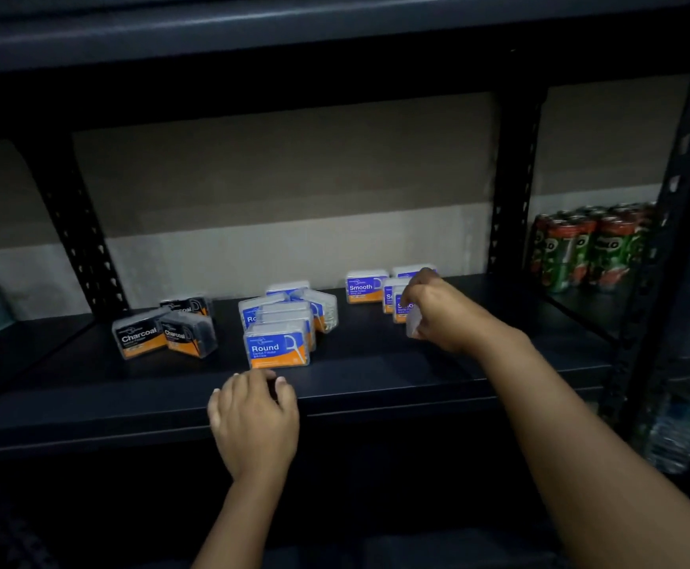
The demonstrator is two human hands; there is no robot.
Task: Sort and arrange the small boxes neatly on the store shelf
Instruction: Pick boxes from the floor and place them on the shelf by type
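Holding a clear box in curled fingers, the right hand sits at the Smooth boxes, right of centre on the shelf. It should go down squarely, label forward, flush with its neighbours. The left hand rests loosely open, empty, at the shelf edge below the Round boxes.

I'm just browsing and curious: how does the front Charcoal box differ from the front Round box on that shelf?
The Charcoal box has a black label and dark contents; the Round box has a blue label and a pale, clear case. The Charcoal box sits on the left in a small cluster, while the Round box stands mid-shelf before a jumbled pile. Both stand upright, have an orange lower band, and look alike in shape and size.
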